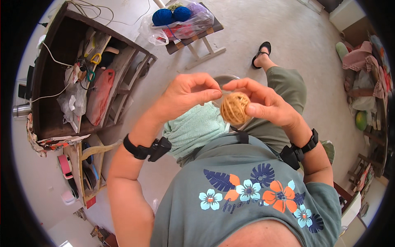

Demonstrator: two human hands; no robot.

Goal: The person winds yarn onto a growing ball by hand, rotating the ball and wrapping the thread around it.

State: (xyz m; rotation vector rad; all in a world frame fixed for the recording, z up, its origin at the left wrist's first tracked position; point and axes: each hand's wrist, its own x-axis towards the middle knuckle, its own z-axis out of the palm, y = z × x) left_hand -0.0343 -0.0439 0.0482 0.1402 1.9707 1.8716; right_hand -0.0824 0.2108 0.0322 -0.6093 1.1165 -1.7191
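Observation:
A ball of tan yarn [235, 108] is held in my right hand [269, 103], the thumb on its near right side and the fingers curved over its top. Just left of the ball is my left hand [193, 92], thumb and forefinger pinched together. Anything between those fingertips is too small to make out. Both hands are raised in front of my lap, close to each other. Under my left hand a mint-green towel [191, 129] is draped over my leg. Part of a round metal rim [226, 77] shows behind the hands.
Blue yarn balls [163, 17] lie in a clear plastic bag on a small stool [197, 38] ahead. At left, a dark wooden cabinet [51, 90] holds scissors [96, 58] and bags. Cloths and bags [364, 78] crowd a rack at right. My foot [265, 57] rests on the floor.

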